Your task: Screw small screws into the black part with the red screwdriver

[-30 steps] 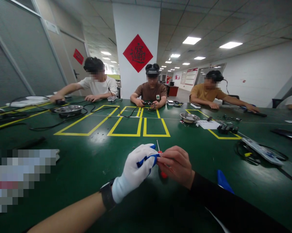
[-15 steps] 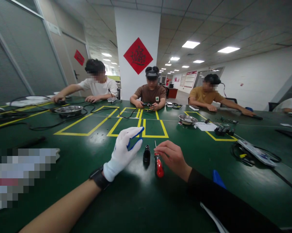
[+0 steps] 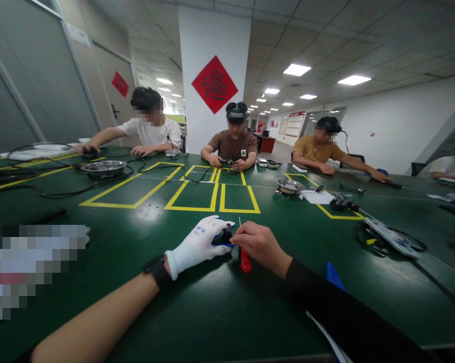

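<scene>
My left hand [image 3: 199, 243], in a white glove with blue fingertips, curls around a small black tapered piece [image 3: 227, 234] with a metal tip. This piece stands upright on the green table, its lower part partly hidden by the glove. My bare right hand [image 3: 263, 244] has its fingertips pinched together beside the piece's upper part. Whatever the pinch may contain is too small to make out. Beneath those fingers lies a screwdriver [image 3: 245, 263] with a red handle, its thin shaft pointing away from me.
Yellow tape outlines [image 3: 239, 210] mark the table ahead. Metal bowls [image 3: 289, 186] stand farther off, and several black parts [image 3: 344, 202] sit at right near a power strip [image 3: 391, 237]. A blue object [image 3: 335, 276] lies by my right sleeve. Three people sit opposite.
My left hand has moved down and right, closing around the black tapered piece. My right hand has shifted slightly left, toward that piece. The screwdriver stays lying on the table.
</scene>
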Demonstrator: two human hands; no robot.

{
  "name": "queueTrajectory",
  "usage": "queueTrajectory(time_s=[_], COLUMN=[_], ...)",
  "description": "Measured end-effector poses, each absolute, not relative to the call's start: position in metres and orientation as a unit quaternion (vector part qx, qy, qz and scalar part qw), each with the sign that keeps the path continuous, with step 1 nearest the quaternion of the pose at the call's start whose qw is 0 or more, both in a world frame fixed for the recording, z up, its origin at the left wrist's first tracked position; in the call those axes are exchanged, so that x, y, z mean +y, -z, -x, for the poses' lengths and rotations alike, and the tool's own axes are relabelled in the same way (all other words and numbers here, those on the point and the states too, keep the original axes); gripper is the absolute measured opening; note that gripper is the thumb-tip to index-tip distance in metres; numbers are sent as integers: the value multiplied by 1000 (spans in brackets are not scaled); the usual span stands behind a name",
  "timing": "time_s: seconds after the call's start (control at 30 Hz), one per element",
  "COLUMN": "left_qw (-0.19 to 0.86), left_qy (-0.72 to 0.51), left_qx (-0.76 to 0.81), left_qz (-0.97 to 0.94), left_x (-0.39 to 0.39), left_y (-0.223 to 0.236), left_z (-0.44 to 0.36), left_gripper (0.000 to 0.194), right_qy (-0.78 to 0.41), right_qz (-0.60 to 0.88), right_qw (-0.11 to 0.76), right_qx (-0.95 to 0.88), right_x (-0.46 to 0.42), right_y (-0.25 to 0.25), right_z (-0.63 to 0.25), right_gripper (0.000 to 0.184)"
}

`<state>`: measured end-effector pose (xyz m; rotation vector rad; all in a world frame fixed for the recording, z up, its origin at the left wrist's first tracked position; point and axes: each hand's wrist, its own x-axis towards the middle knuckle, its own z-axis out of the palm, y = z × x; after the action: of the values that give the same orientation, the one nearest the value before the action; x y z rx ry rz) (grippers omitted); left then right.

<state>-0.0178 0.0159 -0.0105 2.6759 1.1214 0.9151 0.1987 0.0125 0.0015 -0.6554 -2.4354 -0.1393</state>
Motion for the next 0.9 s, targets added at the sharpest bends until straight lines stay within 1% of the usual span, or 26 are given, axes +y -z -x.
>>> queueTrajectory(time_s=[0.07, 0.13, 0.4, 0.6, 0.8, 0.9], left_qw=[52, 55, 42, 76, 80, 94], left_qy=[-307, -309, -309, -315, -319, -317], left_qx=[377, 386, 404, 394, 402, 400], left_qz=[-872, -867, -860, -860, -855, -855], left_x=[16, 16, 15, 14, 15, 15], left_y=[13, 16, 16, 10, 11, 11], left_z=[14, 12, 11, 10, 8, 9], left_gripper=[31, 27, 29, 28, 26, 27], right_qy=[55, 59, 86, 89, 189, 204], right_qz=[245, 238, 217, 218, 206, 203], right_qw=[307, 313, 292, 259, 219, 194], right_qx=[-918, -917, -928, -937, -935, -938], right_x=[15, 18, 23, 22, 21, 19], right_y=[0, 3, 7, 4, 1, -2], right_z=[-198, -197, -197, -199, -199, -198], right_gripper=[19, 19, 18, 18, 19, 18])
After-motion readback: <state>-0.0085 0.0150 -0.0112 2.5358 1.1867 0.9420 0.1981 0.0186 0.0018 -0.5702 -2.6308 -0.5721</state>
